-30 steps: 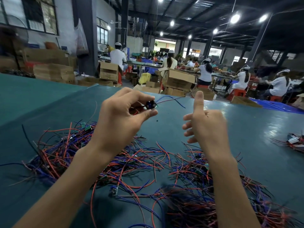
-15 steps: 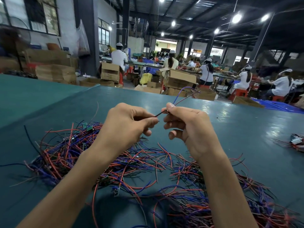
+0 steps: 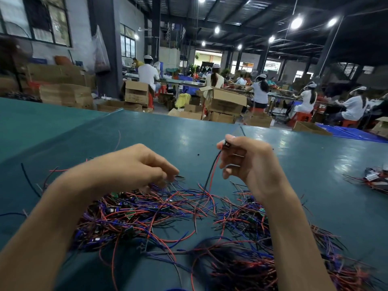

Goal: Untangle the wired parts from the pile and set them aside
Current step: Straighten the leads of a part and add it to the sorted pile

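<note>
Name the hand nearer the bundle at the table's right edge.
Right. The right hand, pinching a wired part, is left of the bundle; the left hand is farther left.

The pile of wires [image 3: 157,213] lies on the table [image 3: 315,175] before me. My left hand [image 3: 134,166] is low over its far edge. My right hand [image 3: 247,164] is above its right side, pinching a part [image 3: 226,143]. A smaller bundle [image 3: 375,179] lies well apart, far right. Boxes [image 3: 226,103] stand behind the table.
</note>
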